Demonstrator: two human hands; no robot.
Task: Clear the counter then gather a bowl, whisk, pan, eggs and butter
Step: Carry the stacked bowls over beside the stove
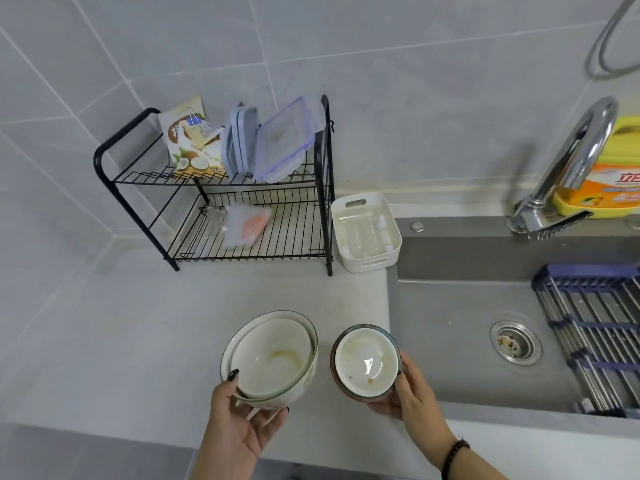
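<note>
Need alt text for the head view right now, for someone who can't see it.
The left hand holds two stacked dirty bowls and the right hand holds a smaller dirty bowl, above the counter beside the sink. A black dish rack stands behind.

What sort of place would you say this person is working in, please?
Most likely a home kitchen: a grey sink with a chrome tap, a black dish rack on the counter, and used bowls held in the left hand and right hand.
</note>
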